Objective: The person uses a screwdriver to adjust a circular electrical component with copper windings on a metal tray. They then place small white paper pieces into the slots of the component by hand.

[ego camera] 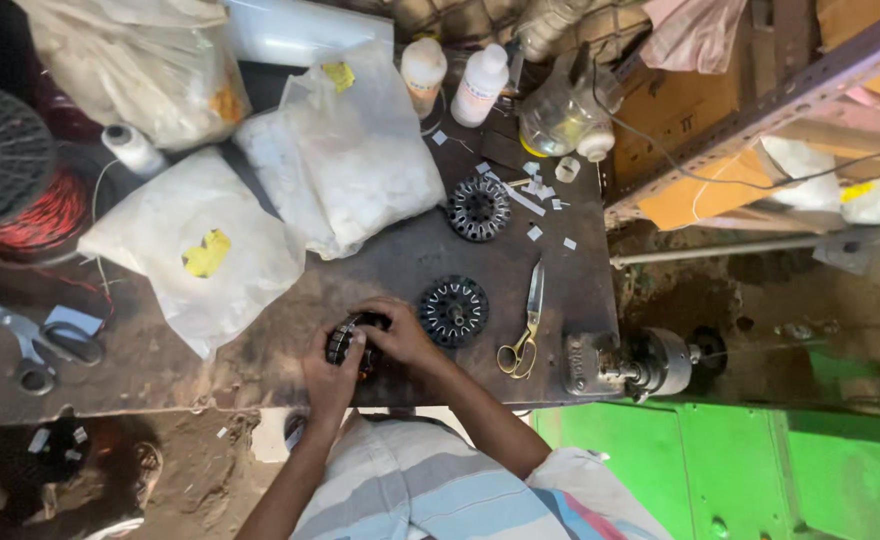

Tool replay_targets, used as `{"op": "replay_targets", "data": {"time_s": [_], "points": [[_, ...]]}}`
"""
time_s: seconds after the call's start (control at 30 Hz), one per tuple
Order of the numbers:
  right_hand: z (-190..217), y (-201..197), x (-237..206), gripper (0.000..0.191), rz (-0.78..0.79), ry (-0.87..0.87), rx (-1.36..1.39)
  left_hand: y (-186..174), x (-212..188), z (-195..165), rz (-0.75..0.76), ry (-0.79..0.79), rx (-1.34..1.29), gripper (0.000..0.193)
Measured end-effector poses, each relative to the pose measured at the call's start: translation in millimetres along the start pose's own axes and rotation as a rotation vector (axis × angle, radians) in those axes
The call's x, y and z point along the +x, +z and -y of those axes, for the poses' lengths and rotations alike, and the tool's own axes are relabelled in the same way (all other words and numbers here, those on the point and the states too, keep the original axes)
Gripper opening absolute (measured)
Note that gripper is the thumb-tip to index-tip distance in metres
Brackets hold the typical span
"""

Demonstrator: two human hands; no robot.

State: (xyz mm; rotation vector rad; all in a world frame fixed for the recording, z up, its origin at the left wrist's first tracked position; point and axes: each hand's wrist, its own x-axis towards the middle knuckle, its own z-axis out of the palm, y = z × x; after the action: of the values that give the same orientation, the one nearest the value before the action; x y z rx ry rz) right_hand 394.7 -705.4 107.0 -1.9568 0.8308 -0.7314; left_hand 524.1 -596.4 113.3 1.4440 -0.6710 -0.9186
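Both my hands hold a dark round slotted metal core [352,337] at the near edge of the brown workbench [400,262]. My left hand [330,380] grips its near side from below. My right hand [400,335] curls over its top and right side. A second, similar slotted core [453,311] lies flat just right of my right hand. A third one [478,208] lies farther back on the bench.
Scissors with yellow handles [526,325] lie right of the cores. Plastic bags of white pieces [345,160] cover the left and middle. A spool of red wire [20,195] sits far left, bottles [481,83] at the back, a small winding machine [625,365] at the right corner.
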Motion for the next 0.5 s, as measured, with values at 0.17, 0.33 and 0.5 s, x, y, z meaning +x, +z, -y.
{"op": "replay_targets", "data": {"time_s": [0.17, 0.33, 0.5], "points": [[-4, 5, 8, 0.028, 0.048, -0.017, 0.135, 5, 6, -26, -0.119, -0.196, 0.034, 0.029], [-18, 9, 5, 0.029, 0.144, 0.073, 0.279, -2, 1, -26, -0.234, 0.109, 0.305, 0.028], [-22, 8, 45, 0.034, -0.139, 0.136, 0.236, -6, 4, -12, -0.210, 0.176, 0.257, 0.027]]}}
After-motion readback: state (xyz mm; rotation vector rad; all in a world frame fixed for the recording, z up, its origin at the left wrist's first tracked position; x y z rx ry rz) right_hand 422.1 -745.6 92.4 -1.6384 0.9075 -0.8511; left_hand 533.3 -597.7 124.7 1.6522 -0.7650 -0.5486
